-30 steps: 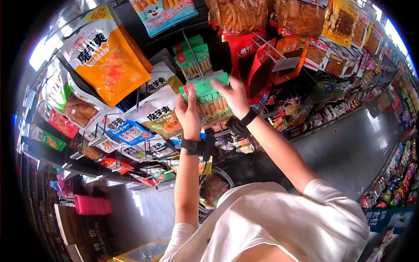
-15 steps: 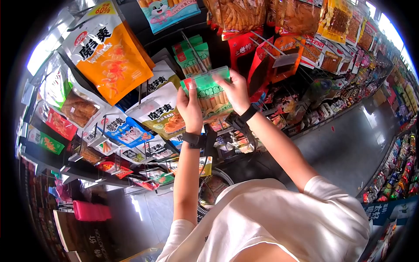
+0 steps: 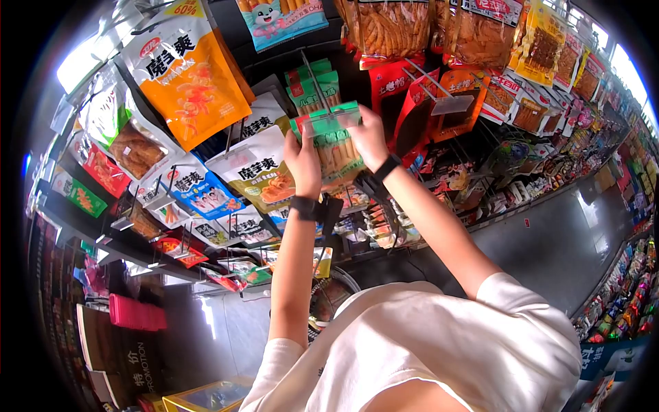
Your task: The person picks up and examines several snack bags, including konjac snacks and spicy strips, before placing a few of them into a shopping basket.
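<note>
A green-topped pack of small sausages [image 3: 335, 152] is held upright between both my hands at the front of a metal display hook [image 3: 314, 77]. My left hand [image 3: 303, 166] grips its left edge, thumb on the front. On the other side my right hand [image 3: 371, 141] pinches the upper right corner. A clear tag holder [image 3: 331, 123] overlaps the pack's top. Behind it, more green sausage packs [image 3: 309, 88] hang from the same hook. Just left of my left hand is a white and olive snack pouch [image 3: 255, 172].
A large orange pouch [image 3: 189, 82] hangs at the upper left, with a blue pouch [image 3: 202, 189] below it. Red packets [image 3: 414, 103] hang on hooks to the right. Bagged snacks [image 3: 395, 31] hang above. Grey floor [image 3: 549, 226] shows at the right, and a pink box [image 3: 137, 312] at the lower left.
The view has shifted, so the shelf goods appear slightly lower and further right. Both hands still hold the pack, which now sits closer below the packs on the hook.
</note>
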Demonstrator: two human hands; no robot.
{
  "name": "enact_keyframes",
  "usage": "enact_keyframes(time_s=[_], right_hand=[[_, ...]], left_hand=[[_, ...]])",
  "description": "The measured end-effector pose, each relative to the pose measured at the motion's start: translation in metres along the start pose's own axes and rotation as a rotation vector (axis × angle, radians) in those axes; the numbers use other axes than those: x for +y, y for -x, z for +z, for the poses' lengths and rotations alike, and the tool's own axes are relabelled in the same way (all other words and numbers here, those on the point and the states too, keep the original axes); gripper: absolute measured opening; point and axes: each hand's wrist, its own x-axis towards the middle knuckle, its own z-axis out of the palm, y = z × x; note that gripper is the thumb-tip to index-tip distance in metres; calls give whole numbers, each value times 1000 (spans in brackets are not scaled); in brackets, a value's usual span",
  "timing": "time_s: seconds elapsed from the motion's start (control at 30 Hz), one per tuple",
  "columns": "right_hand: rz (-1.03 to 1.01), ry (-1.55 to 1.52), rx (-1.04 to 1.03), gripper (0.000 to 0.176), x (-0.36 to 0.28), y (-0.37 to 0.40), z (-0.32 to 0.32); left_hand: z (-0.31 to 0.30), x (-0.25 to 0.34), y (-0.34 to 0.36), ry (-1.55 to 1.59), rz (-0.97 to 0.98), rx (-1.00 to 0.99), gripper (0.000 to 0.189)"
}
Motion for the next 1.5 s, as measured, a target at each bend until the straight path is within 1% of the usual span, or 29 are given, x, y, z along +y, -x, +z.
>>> enact_keyframes(time_s=[0.1, 0.13, 0.17, 0.2, 0.23, 0.27, 0.3, 0.33, 0.37, 0.4, 0.43, 0.47, 0.5, 0.53, 0.57, 0.6, 0.7, 0.73, 0.8, 0.87, 0.97, 1.03, 1.07, 1.2, 1.23, 1.27, 1.3, 1.37, 1.5], right_hand=[[-2, 193, 23, 18, 22, -25, 3], [3, -114, 72, 22, 56, -42, 8], [-140, 138, 114, 24, 62, -54, 10], [-101, 130, 107, 24, 69, -65, 11], [-52, 123, 98, 25, 76, -74, 13], [-64, 274, 122, 29, 91, -87, 14], [-79, 425, 141, 34, 111, -103, 15], [-142, 558, 209, 40, 139, -117, 16], [-84, 610, 222, 39, 126, -112, 19], [-243, 403, 310, 40, 134, -108, 24], [-248, 275, 150, 44, 106, -90, 17], [-352, 484, 316, 46, 100, -70, 17], [-388, 355, 197, 51, 104, -53, 1], [-260, 507, 218, 52, 72, -26, -2], [-174, 88, 167, 49, 66, 4, -6], [-105, 116, 158, 44, 61, 33, -14], [138, -132, 23, 30, 51, 140, -24], [225, -86, -150, 22, 52, 177, -34], [566, -137, -478, 10, 63, 245, -46], [823, -53, -807, 7, 81, 298, -52], [1154, -91, -1030, 9, 126, 375, -55], [1284, 57, -1196, 9, 157, 415, -51], [1252, 114, -1269, 10, 174, 433, -48], [1514, 317, -1235, 11, 253, 497, -23], [1528, 336, -1215, 10, 281, 519, -24], [1464, 387, -1232, 10, 314, 542, -24], [1402, 442, -1251, 10, 347, 563, -28], [1109, 693, -1347, 10, 447, 615, -30], [866, 1065, -1436, 27, 548, 654, -6]], left_hand=[[4, -24, -13, -216, 12, 78, 30], [6, -22, -9, -162, 56, 69, 31], [5, -24, -3, -110, 102, 62, 33], [3, -31, 7, -226, 177, 106, 42], [0, -39, 27, -463, 152, 148, 46], [-6, -42, 48, -388, 112, 66, 47], [-2, -9, 73, -250, 9, -6, 45], [-6, -9, 97, -220, 113, -54, 42], [-14, 1, 123, -245, -42, -103, 41], [-22, 6, 145, -272, -86, -133, 37], [-29, 9, 168, -294, -141, -154, 33], [-38, 8, 192, -393, -112, -152, 28], [-49, 8, 216, -491, -92, -152, 24], [-60, 11, 244, -464, -273, -81, 20], [-74, -4, 281, -550, -350, 3, 19], [-93, -28, 328, -573, -445, 82, 19], [-117, -21, 431, -667, -788, 337, 16], [-125, -18, 462, -718, -880, 348, 15], [-139, -16, 517, -734, -1033, 451, 15], [-151, -23, 564, -713, -1174, 526, 16], [-179, -45, 589, -740, -1252, 565, 18], [-206, -75, 603, -702, -1291, 585, 19], [-219, -84, 596, -732, -1294, 534, 20], [-279, -155, 583, -623, -1355, 566, 19], [-295, -173, 575, -584, -1384, 589, 18], [-308, -205, 590, -701, -1265, 539, 18], [-321, -225, 579, -661, -1276, 556, 17], [-352, -297, 576, -621, -1263, 570, 17], [-374, -386, 587, -594, -1303, 622, 17]])
